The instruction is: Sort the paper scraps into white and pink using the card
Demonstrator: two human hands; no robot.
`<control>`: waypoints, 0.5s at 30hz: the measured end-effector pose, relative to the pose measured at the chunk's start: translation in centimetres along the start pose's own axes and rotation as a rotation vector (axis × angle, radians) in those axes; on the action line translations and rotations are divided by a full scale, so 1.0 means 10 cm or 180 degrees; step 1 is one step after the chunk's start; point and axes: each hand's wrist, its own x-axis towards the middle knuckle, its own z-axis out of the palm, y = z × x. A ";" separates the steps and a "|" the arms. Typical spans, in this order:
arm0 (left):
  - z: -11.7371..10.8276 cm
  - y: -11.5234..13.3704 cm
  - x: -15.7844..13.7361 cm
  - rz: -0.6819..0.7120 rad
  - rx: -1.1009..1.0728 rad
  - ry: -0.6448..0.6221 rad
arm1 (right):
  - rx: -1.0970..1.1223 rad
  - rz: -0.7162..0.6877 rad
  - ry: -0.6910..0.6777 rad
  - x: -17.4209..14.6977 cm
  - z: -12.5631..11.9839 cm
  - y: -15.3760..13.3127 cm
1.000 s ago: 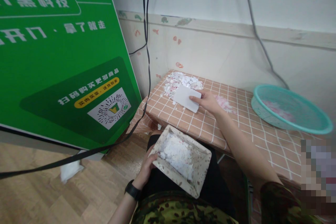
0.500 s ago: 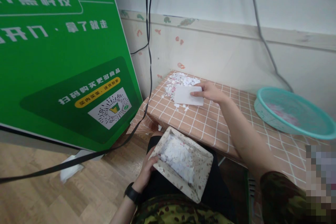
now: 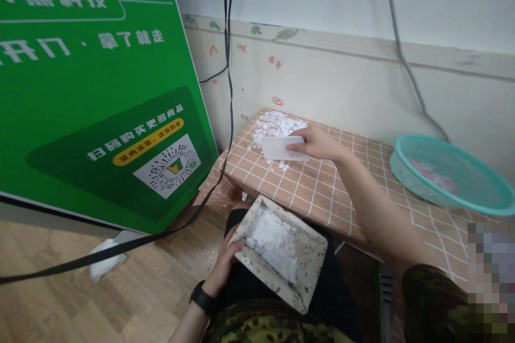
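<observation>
My right hand point(image 3: 316, 143) grips a flat white rectangular card point(image 3: 277, 149), fingers behind it and thumb on its near face. The card is over the tabletop at the near side of a pile of torn paper scraps point(image 3: 276, 122), and a few scraps lie in front of it. My left hand point(image 3: 229, 257) holds the left rim of a stained, cream-coloured rectangular tray point(image 3: 311, 273) at my lap, below the table's edge. Inside that tray lies a heap of white paper scraps point(image 3: 271, 236).
A brown checked cloth point(image 3: 317, 193) covers the table against the wall. At the right stands a turquoise plastic basket point(image 3: 414, 185) with pinkish-white bits inside. A green printed cabinet point(image 3: 92, 118) stands at left, with a black strap point(image 3: 201, 203) hanging across.
My right hand has shifted slightly left with the card, which now appears more tilted. The left hand and tray are nearly unmoved.
</observation>
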 end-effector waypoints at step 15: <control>0.00 -0.05 0.01 0.0054 0.0025 -0.0097 | -0.1329 0.0056 0.0105 -0.28 -0.12 -0.31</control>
